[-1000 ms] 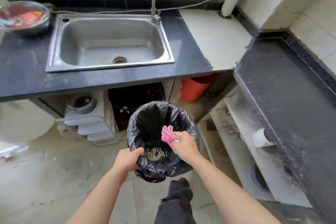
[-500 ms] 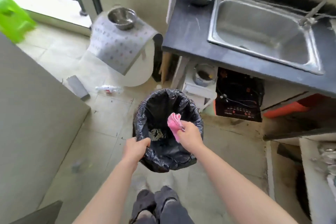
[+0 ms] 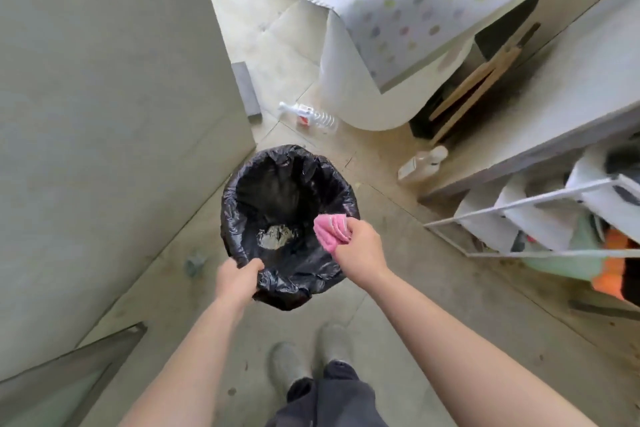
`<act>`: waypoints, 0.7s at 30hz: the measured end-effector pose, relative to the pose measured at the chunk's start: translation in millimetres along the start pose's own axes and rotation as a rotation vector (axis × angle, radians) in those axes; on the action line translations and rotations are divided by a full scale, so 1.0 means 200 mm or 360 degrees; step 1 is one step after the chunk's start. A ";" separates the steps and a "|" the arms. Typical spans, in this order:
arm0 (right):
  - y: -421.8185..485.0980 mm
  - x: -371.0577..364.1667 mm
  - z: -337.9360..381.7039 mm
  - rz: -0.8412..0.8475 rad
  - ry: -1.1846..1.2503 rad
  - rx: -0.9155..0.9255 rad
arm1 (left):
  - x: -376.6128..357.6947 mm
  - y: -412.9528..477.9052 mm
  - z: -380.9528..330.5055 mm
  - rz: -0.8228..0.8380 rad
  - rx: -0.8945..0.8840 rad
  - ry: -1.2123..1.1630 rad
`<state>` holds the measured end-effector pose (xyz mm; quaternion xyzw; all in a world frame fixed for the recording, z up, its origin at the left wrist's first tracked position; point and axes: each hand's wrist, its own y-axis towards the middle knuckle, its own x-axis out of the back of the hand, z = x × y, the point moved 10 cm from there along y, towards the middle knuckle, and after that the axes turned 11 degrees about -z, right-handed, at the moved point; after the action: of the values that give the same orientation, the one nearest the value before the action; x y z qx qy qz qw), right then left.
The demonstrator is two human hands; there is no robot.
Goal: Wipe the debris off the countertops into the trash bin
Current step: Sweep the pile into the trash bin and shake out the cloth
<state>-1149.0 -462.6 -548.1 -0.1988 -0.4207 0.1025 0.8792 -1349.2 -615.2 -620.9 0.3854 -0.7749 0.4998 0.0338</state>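
Head: left hand (image 3: 239, 279) grips trash bin (image 3: 294, 291) rim; right hand (image 3: 360, 246) pinches pink cloth (image 3: 329, 230).

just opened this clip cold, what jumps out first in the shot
A trash bin lined with a black bag sits mid-frame, a small pile of pale debris at its bottom. The left hand grips its near rim, while the right hand holds a bunched pink cloth over its right edge. A plastic bottle lies on the floor beyond.
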 end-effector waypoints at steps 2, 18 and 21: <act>0.09 -0.15 0.00 0.0062 0.0013 -0.0015 | 0.00 0.17 0.08 0.0000 0.0054 -0.0075; 0.20 -0.25 0.12 0.0247 0.0262 -0.0035 | 0.02 0.48 0.27 0.0045 0.0349 0.0338; 0.11 -0.07 0.17 0.0225 0.0304 -0.0069 | 0.01 0.26 -0.01 0.0038 0.0116 0.0373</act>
<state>-1184.2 -439.0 -547.4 -0.2557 -0.3221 0.1356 0.9013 -1383.7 -605.0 -657.2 0.3163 -0.7515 0.5695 0.1042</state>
